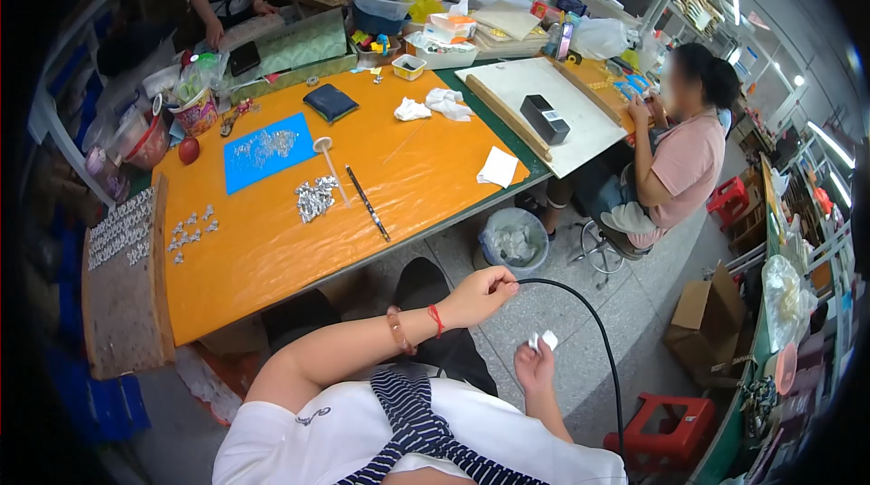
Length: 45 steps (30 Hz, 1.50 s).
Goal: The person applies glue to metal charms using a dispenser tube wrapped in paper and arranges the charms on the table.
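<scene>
My left hand (485,297) is closed, with its fingertips pinching one end of a black cable (589,317). From there the cable arcs to the right and down past my side. To the right, my right hand (535,367) is raised with its fingers closed on a small white piece (546,340), too small to make out exactly. Both hands are over my lap and the floor, apart from the table. On the orange tabletop (272,295) are a heap of small silver pieces (315,199), a dark patterned stick (367,204) and a round-topped rod (333,163).
A blue mat (245,175) bears small silver bits, and a wooden board (122,304) holds rows of them. A lined bin (514,242) stands by the table. A person (684,140) sits at the right. A red stool (666,431) and cardboard box (711,322) are nearby.
</scene>
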{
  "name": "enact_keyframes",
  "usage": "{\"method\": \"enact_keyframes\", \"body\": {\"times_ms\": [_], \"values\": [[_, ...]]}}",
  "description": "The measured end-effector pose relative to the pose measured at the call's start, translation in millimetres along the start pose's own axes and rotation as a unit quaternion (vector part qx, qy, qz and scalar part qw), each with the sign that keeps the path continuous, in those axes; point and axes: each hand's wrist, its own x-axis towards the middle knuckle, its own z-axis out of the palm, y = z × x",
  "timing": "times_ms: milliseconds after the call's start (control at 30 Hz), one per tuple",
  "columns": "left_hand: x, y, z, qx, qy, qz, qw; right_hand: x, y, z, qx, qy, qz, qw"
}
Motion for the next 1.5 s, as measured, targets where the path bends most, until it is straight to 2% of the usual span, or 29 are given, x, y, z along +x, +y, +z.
{"method": "enact_keyframes", "body": {"times_ms": [33, 67, 133, 167, 233, 300, 367, 400, 433, 467, 500, 533, 600, 667, 700, 767, 800, 833, 867, 900, 933, 1000, 1100, 1167, 1267, 1300, 1333, 1400, 1500], "values": [[2, -6, 3, -0.007, -0.009, -0.006, 1.0, -27, 0, 9, 0.027, -0.05, 0.053, 0.997], [5, -11, 5, -0.012, -0.017, -0.012, 1.0, -43, 1, 18, 0.025, -0.049, 0.053, 0.997], [9, -15, 12, -0.031, -0.042, -0.032, 0.998, -70, 10, 33, 0.139, -0.217, 0.168, 0.952], [12, -17, 13, -0.044, -0.068, -0.049, 0.995, -77, 17, 46, 0.138, -0.217, 0.169, 0.952], [21, -27, 11, -0.053, -0.109, -0.066, 0.99, -80, 31, 84, 0.238, -0.285, 0.193, 0.908], [23, -48, 10, -0.064, -0.152, -0.088, 0.982, -71, 37, 125, 0.15, -0.315, 0.189, 0.918], [20, -67, 4, 0.078, -0.239, 0.135, 0.959, -57, 45, 180, -0.004, -0.357, 0.143, 0.923], [20, -73, 5, 0.125, -0.243, 0.217, 0.937, -52, 56, 208, -0.074, -0.375, 0.097, 0.919], [19, -77, 5, 0.152, -0.236, 0.255, 0.925, -53, 66, 233, -0.133, -0.325, 0.052, 0.935], [19, -81, 7, 0.175, -0.229, 0.278, 0.916, -53, 78, 262, -0.194, -0.336, 0.014, 0.922], [21, -85, 11, 0.193, -0.225, 0.291, 0.91, -48, 88, 286, -0.194, -0.42, 0.013, 0.886], [22, -88, 15, 0.205, -0.225, 0.294, 0.906, -54, 100, 315, -0.205, -0.421, -0.012, 0.884], [24, -89, 29, 0.238, -0.235, 0.291, 0.896, -65, 113, 365, -0.22, -0.511, -0.091, 0.826], [25, -87, 49, 0.27, -0.265, 0.282, 0.882, -63, 118, 406, -0.278, -0.633, -0.124, 0.712], [22, -80, 62, 0.287, -0.285, 0.276, 0.872, -64, 123, 421, -0.278, -0.633, -0.125, 0.712], [11, -62, 83, 0.303, -0.34, 0.255, 0.853, -66, 133, 435, -0.368, -0.656, -0.155, 0.641], [3, -49, 90, 0.305, -0.364, 0.249, 0.844, -62, 130, 432, -0.369, -0.655, -0.156, 0.641], [-6, -31, 91, 0.304, -0.365, 0.249, 0.844, -53, 124, 425, -0.431, -0.616, -0.153, 0.642], [-14, -14, 90, 0.265, -0.43, 0.218, 0.835, -42, 117, 417, -0.491, -0.573, -0.149, 0.639], [-20, -1, 88, 0.223, -0.491, 0.187, 0.821, -28, 108, 403, -0.481, -0.547, -0.109, 0.676], [-22, 10, 79, 0.221, -0.492, 0.189, 0.821, -12, 96, 385, -0.47, -0.518, -0.07, 0.711], [-27, 25, 50, 0.079, -0.5, 0.035, 0.862, 9, 71, 347, -0.471, -0.43, -0.038, 0.77], [-41, 6, -13, 0.088, -0.42, -0.04, 0.902, 31, 51, 293, -0.356, -0.343, -0.029, 0.869], [-66, 1, -54, 0.097, -0.349, -0.092, 0.927, 32, 45, 270, -0.258, -0.319, -0.023, 0.912], [-119, 25, -94, 0.098, -0.238, -0.138, 0.956, 29, 36, 247, -0.128, -0.309, -0.041, 0.941], [-138, 34, -106, 0.079, -0.182, -0.132, 0.971, 36, 32, 236, -0.082, -0.353, -0.028, 0.931], [-157, 42, -114, 0.057, -0.127, -0.126, 0.982, 32, 33, 234, -0.055, -0.335, -0.044, 0.94], [-190, 56, -119, 0.068, -0.013, -0.093, 0.993, 29, 39, 224, -0.034, -0.316, -0.062, 0.946], [-227, 47, -109, 0.118, 0.098, -0.135, 0.979, 24, 62, 214, -0.101, -0.267, -0.038, 0.958]]}}
